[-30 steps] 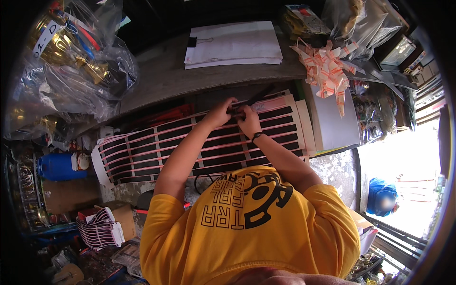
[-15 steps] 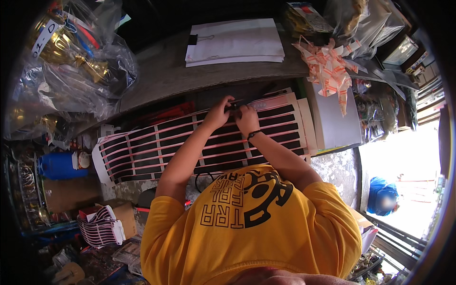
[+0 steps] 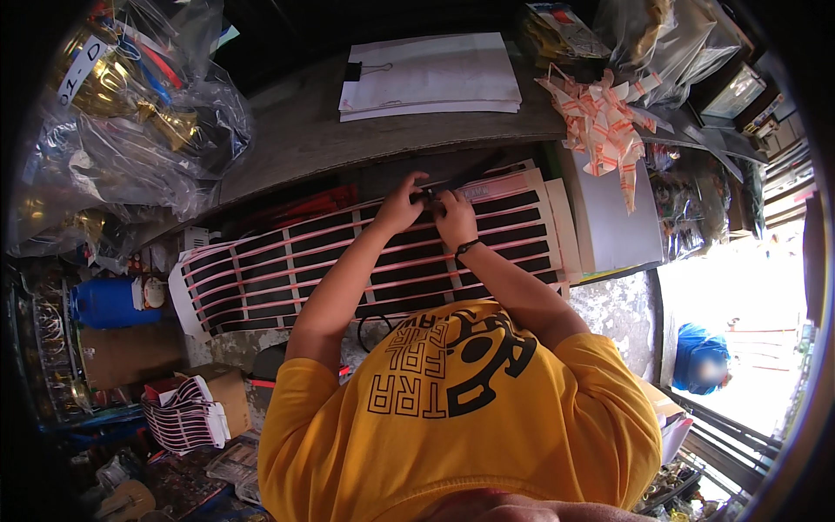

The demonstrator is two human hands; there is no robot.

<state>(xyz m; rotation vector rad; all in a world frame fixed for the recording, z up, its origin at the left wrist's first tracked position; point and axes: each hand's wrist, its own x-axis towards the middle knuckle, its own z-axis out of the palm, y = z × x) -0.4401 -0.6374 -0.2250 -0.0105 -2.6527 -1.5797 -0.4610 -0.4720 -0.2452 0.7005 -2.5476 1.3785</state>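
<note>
Paper stack [image 3: 430, 78] on the shelf [image 3: 296, 148] beyond the sheet [image 3: 404, 265], between plastic bag [image 3: 156, 165] and strips [image 3: 600, 130]

2 hands [image 3: 398, 210] [image 3: 454, 219] close together, fingers [image 3: 414, 181] curled.

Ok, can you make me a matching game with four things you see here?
Things:
1. long striped sheet
2. clip
3. shirt
4. bracelet

Clues:
A. around the right wrist
B. yellow
C. beneath the left hand and right hand
D. at the edge of the white papers

Right pairs: 1-C, 2-D, 3-B, 4-A
</note>
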